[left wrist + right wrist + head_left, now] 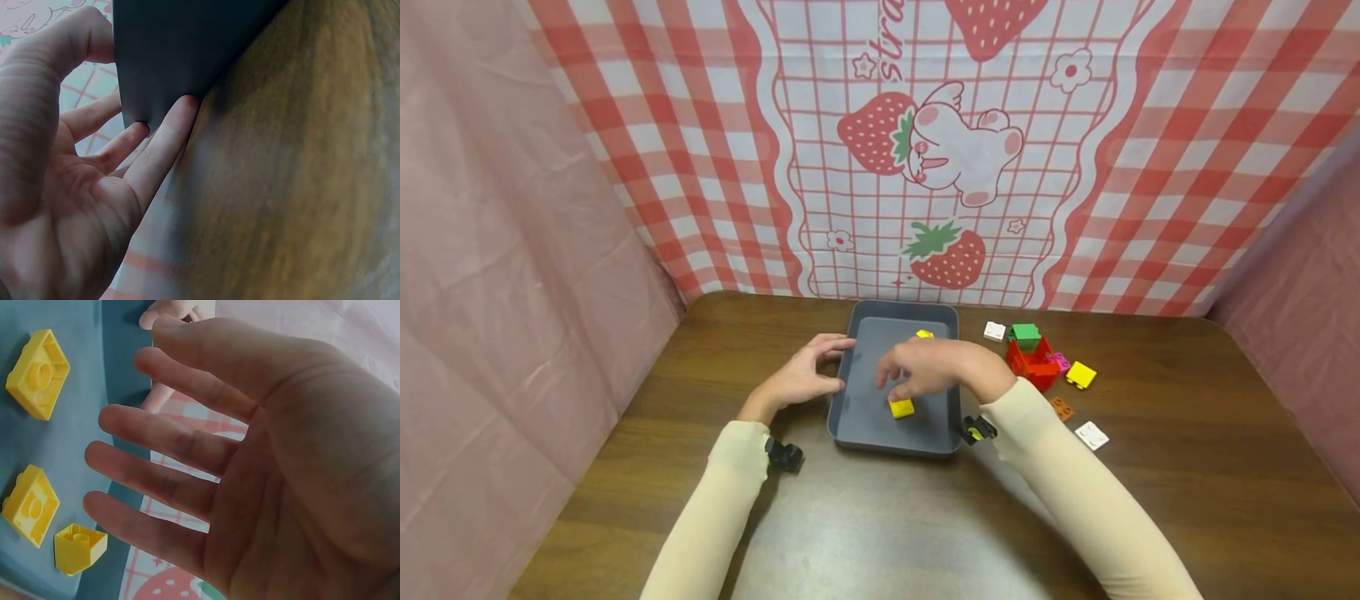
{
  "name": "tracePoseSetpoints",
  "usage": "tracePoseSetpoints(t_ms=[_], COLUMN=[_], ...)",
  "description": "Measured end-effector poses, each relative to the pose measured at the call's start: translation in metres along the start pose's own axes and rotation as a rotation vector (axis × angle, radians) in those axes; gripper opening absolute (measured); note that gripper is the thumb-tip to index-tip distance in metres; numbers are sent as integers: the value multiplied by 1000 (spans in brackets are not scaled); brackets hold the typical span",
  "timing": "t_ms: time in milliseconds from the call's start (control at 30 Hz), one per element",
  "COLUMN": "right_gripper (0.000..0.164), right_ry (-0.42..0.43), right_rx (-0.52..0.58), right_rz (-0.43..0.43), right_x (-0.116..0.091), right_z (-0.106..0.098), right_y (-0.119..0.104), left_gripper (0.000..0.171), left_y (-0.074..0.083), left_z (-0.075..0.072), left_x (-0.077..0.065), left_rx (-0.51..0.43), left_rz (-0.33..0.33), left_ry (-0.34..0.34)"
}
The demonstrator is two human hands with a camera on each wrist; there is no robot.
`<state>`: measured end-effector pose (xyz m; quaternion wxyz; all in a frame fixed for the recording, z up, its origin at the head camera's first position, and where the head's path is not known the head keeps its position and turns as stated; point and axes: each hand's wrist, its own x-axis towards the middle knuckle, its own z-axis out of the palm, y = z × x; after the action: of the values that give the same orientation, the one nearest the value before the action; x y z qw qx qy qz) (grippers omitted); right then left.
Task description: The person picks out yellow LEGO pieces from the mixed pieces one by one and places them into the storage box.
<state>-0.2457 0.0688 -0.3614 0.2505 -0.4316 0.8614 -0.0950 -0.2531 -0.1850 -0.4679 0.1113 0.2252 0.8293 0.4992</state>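
A dark grey tray (868,433) sits on the table, with my left hand (805,372) at its left side. In the left wrist view that hand's fingertips (185,105) touch the tray's outer wall (169,56). Over the tray hovers my right hand (925,367), its fingers spread and holding nothing. Below its thumb in the head view lies a yellow toy brick (901,408); another yellow brick (925,334) shows partly behind the hand. Three yellow bricks appear in the right wrist view, among them one brick (39,375) with its hollow underside showing.
Right of the tray lie a red open block (1033,367), a green brick (1025,336), a yellow brick (1081,375), a pink brick (1060,362), an orange brick (1062,407) and two white bricks, one white brick (1092,435) nearer me. A patterned cloth (887,250) hangs behind the table.
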Motion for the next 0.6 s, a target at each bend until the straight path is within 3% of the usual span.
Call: tracePoseSetpoints(t_ms=[133, 467, 600], right_gripper=[32, 30, 32], right_ry=[27, 104, 124], right_rx=[-22, -55, -56], right_rz=[-2, 95, 122], right_x=[-5, -20, -27], right_z=[1, 7, 10], right_y=[1, 11, 16], left_gripper=[71, 71, 71], left_y=[0, 1, 22], left_z=[0, 0, 0], left_x=[-1, 0, -8], left_rx=[13, 23, 8], left_rz=[2, 1, -7], left_ry=[9, 17, 13])
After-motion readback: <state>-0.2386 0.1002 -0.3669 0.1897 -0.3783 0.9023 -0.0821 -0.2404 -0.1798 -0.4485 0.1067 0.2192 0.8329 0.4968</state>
